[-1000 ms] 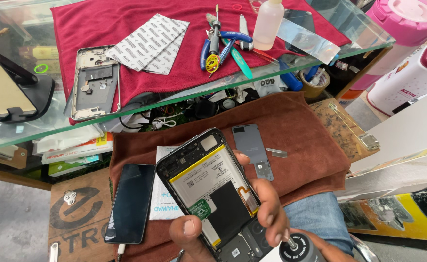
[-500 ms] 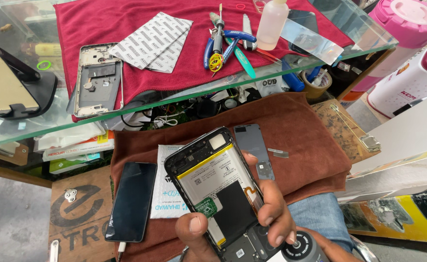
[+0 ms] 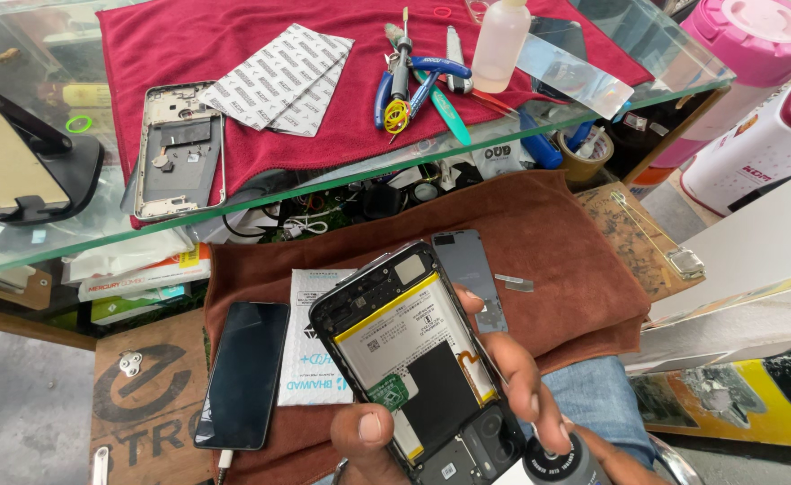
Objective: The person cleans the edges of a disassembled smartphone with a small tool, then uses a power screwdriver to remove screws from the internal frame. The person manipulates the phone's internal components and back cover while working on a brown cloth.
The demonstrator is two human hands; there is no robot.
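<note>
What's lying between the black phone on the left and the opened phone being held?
In the head view, a white printed packet lies flat on the brown cloth between the black phone and the opened, backless phone.

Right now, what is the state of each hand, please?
Left hand: closed on the opened black phone with yellow-edged battery.
Right hand: by the black round-capped tool; grip cannot be told.

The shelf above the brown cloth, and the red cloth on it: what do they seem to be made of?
The shelf looks like clear glass: things under it show through, and its edge is greenish. The red cloth seems a soft, matte towel fabric with a fine nap. The brown cloth looks similar, possibly microfibre.
</note>
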